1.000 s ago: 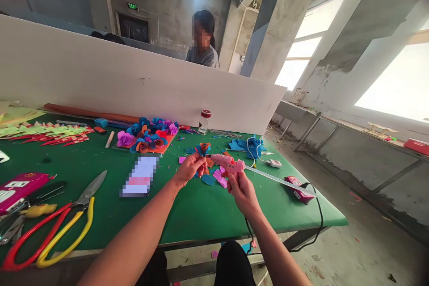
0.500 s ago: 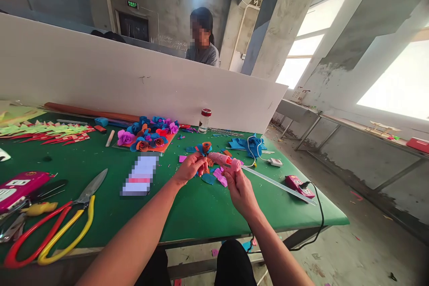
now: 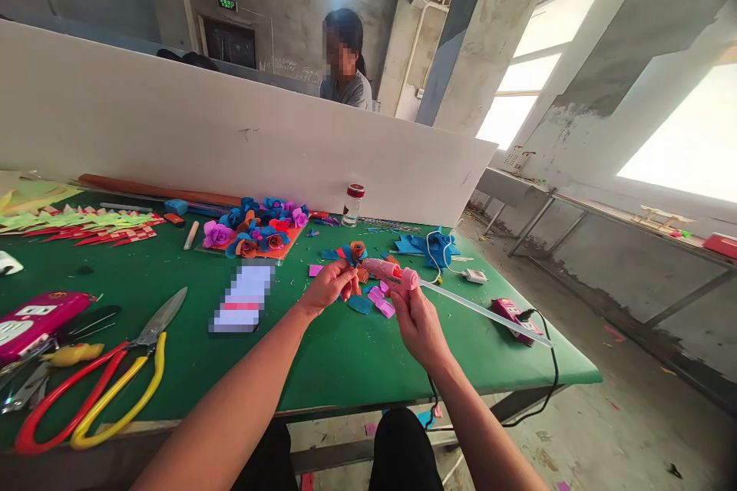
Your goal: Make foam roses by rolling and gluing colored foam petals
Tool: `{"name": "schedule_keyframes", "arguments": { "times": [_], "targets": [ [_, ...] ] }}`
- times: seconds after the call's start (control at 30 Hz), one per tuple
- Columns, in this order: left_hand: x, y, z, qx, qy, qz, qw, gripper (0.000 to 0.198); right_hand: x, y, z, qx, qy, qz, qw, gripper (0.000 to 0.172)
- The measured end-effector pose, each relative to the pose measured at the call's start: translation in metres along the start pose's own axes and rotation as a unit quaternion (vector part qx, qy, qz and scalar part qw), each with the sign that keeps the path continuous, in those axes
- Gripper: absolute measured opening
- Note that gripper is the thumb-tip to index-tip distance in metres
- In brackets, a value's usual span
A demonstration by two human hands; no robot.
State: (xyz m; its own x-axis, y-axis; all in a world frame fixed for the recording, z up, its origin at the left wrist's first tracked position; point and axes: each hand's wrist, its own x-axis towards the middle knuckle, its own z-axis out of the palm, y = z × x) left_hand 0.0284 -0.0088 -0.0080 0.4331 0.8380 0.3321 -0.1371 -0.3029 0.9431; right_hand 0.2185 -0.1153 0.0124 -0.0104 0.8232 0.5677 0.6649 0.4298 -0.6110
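Note:
My left hand [image 3: 329, 289] pinches a small paper flower [image 3: 355, 252] with an orange centre and blue outer petals. Closed around a pink hot glue gun [image 3: 391, 274] is my right hand [image 3: 419, 322]; a long clear glue stick [image 3: 487, 312] sticks out of its back end. The gun's nozzle points left, close beside the flower; whether they touch I cannot tell. Loose blue, orange and purple paper petals [image 3: 381, 301] lie under and around both hands. Finished paper flowers [image 3: 262, 226] in blue, purple and orange sit on a sheet to the left.
Big scissors [image 3: 135, 353] with red and yellow handles lie at left, by a magenta case [image 3: 43, 322]. A phone [image 3: 242, 298], a lidded glass jar [image 3: 353, 205], crumpled blue paper [image 3: 437, 248] and a corded magenta box [image 3: 517, 320] are on the green table. A person [image 3: 345, 61] sits behind the white partition [image 3: 230, 130].
My right hand and the glue gun have shifted slightly right, so the nozzle is a little farther from the flower. My left hand keeps hold of the flower, nearly still.

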Motion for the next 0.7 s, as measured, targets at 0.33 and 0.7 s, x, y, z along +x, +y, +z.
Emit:
{"name": "schedule_keyframes", "arguments": {
  "times": [0.33, 0.7],
  "targets": [
    [0.0017, -0.0058, -0.0012, 0.012, 0.003, 0.005, 1.0, 0.029, 0.0018, -0.0025, 0.0039, -0.026, 0.016, -0.051, 0.998, 0.035],
    [0.002, -0.0076, -0.0018, 0.008, -0.001, 0.008, 1.0, 0.027, 0.0035, 0.001, 0.0051, -0.064, 0.016, -0.08, 0.995, 0.04]
  ]
}}
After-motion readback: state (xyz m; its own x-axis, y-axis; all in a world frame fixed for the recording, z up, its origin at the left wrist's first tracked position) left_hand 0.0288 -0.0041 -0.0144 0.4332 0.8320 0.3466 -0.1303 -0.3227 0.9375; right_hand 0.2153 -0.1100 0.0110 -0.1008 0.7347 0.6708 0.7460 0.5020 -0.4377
